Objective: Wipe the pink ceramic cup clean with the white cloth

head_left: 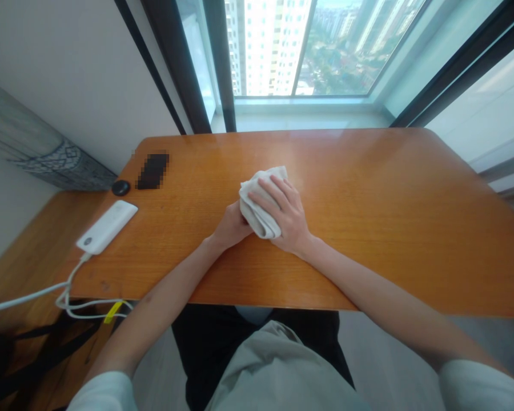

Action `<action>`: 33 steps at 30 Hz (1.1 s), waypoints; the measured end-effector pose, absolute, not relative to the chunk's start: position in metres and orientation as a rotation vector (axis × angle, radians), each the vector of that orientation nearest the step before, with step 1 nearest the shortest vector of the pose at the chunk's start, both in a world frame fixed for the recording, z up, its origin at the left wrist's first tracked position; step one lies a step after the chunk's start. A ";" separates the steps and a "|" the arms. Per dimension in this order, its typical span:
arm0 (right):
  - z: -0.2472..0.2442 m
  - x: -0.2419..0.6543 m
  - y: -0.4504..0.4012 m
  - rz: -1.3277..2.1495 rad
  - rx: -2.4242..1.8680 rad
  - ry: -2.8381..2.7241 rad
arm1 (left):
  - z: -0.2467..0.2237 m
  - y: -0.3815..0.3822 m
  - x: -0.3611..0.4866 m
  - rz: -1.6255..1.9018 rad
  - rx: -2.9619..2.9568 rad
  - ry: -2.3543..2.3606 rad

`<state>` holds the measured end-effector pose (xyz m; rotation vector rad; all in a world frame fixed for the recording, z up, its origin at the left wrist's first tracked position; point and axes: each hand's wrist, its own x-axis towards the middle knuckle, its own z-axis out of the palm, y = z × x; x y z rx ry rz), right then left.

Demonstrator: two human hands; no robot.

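Observation:
A folded white cloth [257, 208] lies bunched on the orange-brown wooden table [360, 228], near the middle of its top. My right hand [285, 214] rests over the cloth with its fingers spread across the top. My left hand [231, 226] presses against the cloth's lower left side, and its fingers are hidden behind the fold. The two hands nearly meet, with the cloth between them.
A white power bank [107, 227] with a white cable [68, 297] lies at the table's left edge. Beyond it are a round black object [120, 188] and a pixelated dark rectangle [153, 171]. A window [304, 51] stands behind the table.

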<state>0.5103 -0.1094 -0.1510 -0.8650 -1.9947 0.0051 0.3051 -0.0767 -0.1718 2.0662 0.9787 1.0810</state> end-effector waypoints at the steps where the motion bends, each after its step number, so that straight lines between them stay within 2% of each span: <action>1: -0.152 0.511 -0.107 0.055 -0.900 -1.919 | -0.170 -0.078 0.306 1.086 2.067 0.986; 4: -0.153 0.514 -0.104 0.162 -0.992 -1.749 | -0.164 -0.079 0.308 1.125 2.095 0.970; 10: -0.149 0.511 -0.112 0.041 -0.862 -2.026 | -0.174 -0.075 0.304 1.077 2.061 0.961; 16: -0.157 0.511 -0.100 0.267 -1.040 -1.630 | -0.163 -0.080 0.307 1.119 2.108 0.963; 22: -0.153 0.513 -0.109 0.081 -0.879 -1.951 | -0.169 -0.078 0.305 1.071 2.044 0.966; 27: -0.158 0.512 -0.099 0.287 -1.022 -1.624 | -0.164 -0.080 0.307 1.125 2.120 0.953; 33: -0.152 0.514 -0.111 0.071 -0.840 -1.974 | -0.172 -0.077 0.304 1.089 2.030 0.948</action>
